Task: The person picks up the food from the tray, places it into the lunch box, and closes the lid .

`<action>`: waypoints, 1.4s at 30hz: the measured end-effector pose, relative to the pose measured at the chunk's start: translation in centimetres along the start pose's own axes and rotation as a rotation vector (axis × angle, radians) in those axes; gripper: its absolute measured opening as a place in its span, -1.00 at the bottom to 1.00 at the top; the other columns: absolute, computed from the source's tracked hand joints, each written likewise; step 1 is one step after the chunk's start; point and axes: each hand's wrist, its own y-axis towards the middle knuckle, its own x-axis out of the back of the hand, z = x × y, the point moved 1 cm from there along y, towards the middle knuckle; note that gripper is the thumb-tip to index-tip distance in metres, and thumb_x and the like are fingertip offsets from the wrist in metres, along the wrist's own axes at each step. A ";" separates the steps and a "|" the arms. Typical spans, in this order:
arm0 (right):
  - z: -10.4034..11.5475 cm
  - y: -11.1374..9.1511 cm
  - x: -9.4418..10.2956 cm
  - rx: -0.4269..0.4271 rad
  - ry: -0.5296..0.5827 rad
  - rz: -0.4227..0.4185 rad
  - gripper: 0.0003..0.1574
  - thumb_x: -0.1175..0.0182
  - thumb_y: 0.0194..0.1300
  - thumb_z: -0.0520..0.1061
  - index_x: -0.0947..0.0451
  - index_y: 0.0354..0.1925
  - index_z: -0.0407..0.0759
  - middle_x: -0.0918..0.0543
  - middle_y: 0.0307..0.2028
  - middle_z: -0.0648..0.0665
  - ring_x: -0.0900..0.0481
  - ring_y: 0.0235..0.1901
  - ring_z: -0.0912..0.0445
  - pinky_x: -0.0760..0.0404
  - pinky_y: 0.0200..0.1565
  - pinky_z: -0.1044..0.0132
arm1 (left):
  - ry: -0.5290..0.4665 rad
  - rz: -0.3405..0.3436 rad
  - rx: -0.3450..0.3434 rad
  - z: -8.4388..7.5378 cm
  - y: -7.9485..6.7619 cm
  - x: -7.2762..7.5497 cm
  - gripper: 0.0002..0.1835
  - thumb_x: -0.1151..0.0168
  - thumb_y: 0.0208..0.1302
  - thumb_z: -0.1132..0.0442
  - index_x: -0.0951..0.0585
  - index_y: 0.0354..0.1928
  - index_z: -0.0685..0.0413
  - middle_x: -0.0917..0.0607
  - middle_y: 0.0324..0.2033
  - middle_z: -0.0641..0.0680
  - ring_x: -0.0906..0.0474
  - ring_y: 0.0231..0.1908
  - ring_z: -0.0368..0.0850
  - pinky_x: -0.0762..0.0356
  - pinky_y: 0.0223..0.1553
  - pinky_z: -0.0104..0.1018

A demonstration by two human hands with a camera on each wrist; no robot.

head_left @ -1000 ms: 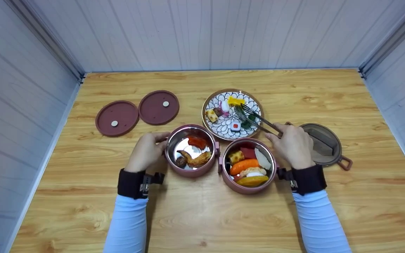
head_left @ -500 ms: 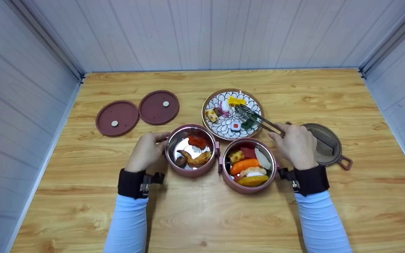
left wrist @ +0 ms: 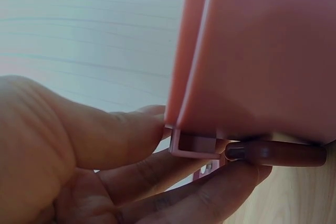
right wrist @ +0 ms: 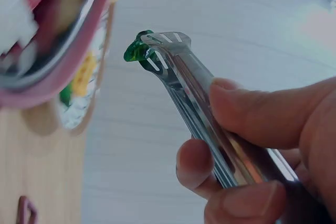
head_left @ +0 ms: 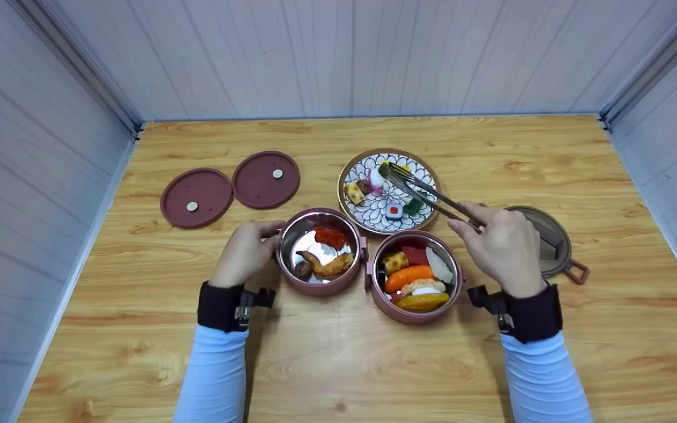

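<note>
My left hand (head_left: 243, 252) grips the left side of a pink lunch pot (head_left: 318, 289); thumb and fingers close about its side lug in the left wrist view. Inside lie a red piece (head_left: 330, 237), a toy chicken wing (head_left: 337, 269) and a brown ball. My right hand (head_left: 500, 247) holds slotted metal tongs (head_left: 441, 204) over the patterned plate (head_left: 374, 218). Their tips pinch a shiny green leafy piece (right wrist: 135, 51). A sushi roll (head_left: 394, 212), an egg, a yellow piece and another green leaf (head_left: 412, 207) lie on the plate.
A second pink pot (head_left: 414, 318), filled with toy food such as a carrot (head_left: 408, 278), stands between the first pot and my right hand. Two maroon lids (head_left: 196, 198) lie at the left. A grey-brown lid (head_left: 557, 238) sits at right, partly behind my hand.
The tongs have risen off the plate with the green leafy piece in their tips, and my right hand has shifted slightly right and nearer me. My left hand stays put.
</note>
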 end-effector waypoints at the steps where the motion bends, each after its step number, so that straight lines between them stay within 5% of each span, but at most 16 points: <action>1: 0.3 -0.1 0.2 0.016 0.003 -0.007 -0.53 -0.42 0.20 0.09 -0.73 0.01 -0.11 -0.19 -0.81 0.05 -0.04 -0.77 0.14 -0.03 -0.73 0.20 | -0.001 0.001 -0.001 0.0 0.0 0.0 -0.65 -0.17 0.39 0.39 -0.60 0.17 0.30 -0.69 0.02 0.20 -0.60 -0.09 -0.04 -0.54 -0.05 -0.14; 8: 2.7 -1.3 0.7 0.165 0.028 -0.028 -0.53 -0.48 0.14 0.03 -0.73 0.01 -0.09 -0.05 -0.81 0.16 0.07 -0.83 0.27 0.04 -0.81 0.34 | -0.005 0.007 0.003 0.1 0.0 0.0 -0.65 -0.16 0.39 0.39 -0.59 0.19 0.30 -0.69 0.03 0.21 -0.61 -0.06 -0.02 -0.55 -0.03 -0.12; 15: 5.5 -2.5 -0.6 0.299 0.042 0.055 -0.51 -0.47 0.15 0.04 -0.71 0.02 -0.13 -0.06 -0.81 0.19 0.08 -0.82 0.34 0.05 -0.80 0.42 | -0.009 0.007 0.005 0.0 0.0 0.0 -0.65 -0.16 0.38 0.41 -0.59 0.18 0.31 -0.68 0.03 0.23 -0.61 -0.06 -0.01 -0.56 -0.03 -0.12; 26: 7.7 -4.0 -3.2 0.382 -0.128 0.105 -0.55 -0.47 0.11 0.02 -0.73 -0.01 -0.07 -0.54 -0.62 -0.01 -0.47 -0.67 0.01 -0.24 -0.74 0.22 | -0.004 0.006 0.009 0.0 0.0 0.0 -0.66 -0.17 0.38 0.40 -0.61 0.17 0.29 -0.70 0.00 0.20 -0.63 -0.12 -0.02 -0.57 -0.10 -0.15; 42: 7.9 -4.3 -4.6 0.405 -0.194 0.074 -0.54 -0.49 0.06 0.06 -0.73 -0.04 -0.01 -0.45 -0.68 -0.01 -0.39 -0.74 0.04 -0.30 -0.73 0.19 | -0.020 0.006 0.023 0.0 0.0 0.0 -0.66 -0.17 0.40 0.39 -0.60 0.18 0.28 -0.69 0.02 0.20 -0.62 -0.08 -0.02 -0.57 -0.05 -0.13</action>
